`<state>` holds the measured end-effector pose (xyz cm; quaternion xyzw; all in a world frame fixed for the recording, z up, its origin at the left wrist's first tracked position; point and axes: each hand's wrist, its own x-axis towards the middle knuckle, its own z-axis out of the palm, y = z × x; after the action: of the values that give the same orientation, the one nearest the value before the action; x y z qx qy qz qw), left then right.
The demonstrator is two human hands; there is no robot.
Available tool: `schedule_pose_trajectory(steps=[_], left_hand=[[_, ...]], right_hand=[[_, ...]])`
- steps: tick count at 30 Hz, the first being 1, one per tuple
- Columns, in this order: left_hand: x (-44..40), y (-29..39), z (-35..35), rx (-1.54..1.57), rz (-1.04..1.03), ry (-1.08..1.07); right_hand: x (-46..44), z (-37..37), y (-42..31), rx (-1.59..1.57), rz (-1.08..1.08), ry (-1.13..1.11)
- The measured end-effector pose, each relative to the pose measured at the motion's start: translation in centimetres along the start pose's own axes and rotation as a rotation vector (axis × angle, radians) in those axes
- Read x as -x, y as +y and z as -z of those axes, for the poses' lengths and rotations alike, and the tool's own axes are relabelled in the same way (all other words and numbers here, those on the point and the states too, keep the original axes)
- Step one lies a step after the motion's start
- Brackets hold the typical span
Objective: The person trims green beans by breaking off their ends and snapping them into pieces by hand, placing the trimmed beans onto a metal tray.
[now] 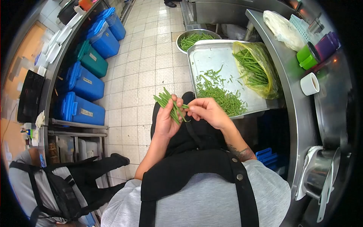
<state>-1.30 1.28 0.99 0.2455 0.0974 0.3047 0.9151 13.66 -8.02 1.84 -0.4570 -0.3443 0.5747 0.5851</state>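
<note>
Beans [163, 98] sit clasped in my left hand [167, 118]; my right hand [208, 112], angled inward, pinches one's end.

Commercial kitchen: steel counter [289, 81], blue bins [92, 118]

I can see a shallow metal tray [210, 56] with short green bean pieces [221, 97] strewn thickly across its near end and thinning toward the middle. An open yellow plastic bag [273, 87] lies along its right side. On the steel counter [280, 60] alongside rests a white plastic bag [280, 31].
</note>
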Motion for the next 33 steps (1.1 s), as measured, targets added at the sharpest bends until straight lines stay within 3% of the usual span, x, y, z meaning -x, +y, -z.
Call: schedule_pose_trajectory(steps=[8, 14, 20, 23, 24, 28, 33], left_hand=[[0.5, -0.8, -0.6, -0.279, -0.117, 0.002], [0.3, -1.0, -0.9, 0.021, 0.036, -0.005], [0.3, -0.7, -0.5, 0.213, 0.138, -0.076], [0.4, 0.0, -0.7, 0.306, 0.145, -0.059], [0.2, 0.3, -0.3, 0.249, 0.095, -0.040], [-0.1, 1.4, 0.3, -0.118, -0.102, 0.042], [0.0, 1.3, 0.1, -0.379, -0.216, 0.072]], right_hand=[[-0.1, -0.3, 0.1, 0.175, 0.065, 0.141], [0.1, -0.4, 0.4, 0.139, 0.133, 0.085], [-0.4, 0.5, 1.1, -0.328, 0.024, -0.145], [-0.9, 1.4, 2.0, -0.474, 0.126, -0.547], [-0.8, 1.3, 2.1, -0.391, 0.155, -0.562], [-0.7, -0.1, 2.1, -0.152, -0.050, -0.242], [-1.0, -0.7, 2.4, -0.163, -0.118, -0.205]])
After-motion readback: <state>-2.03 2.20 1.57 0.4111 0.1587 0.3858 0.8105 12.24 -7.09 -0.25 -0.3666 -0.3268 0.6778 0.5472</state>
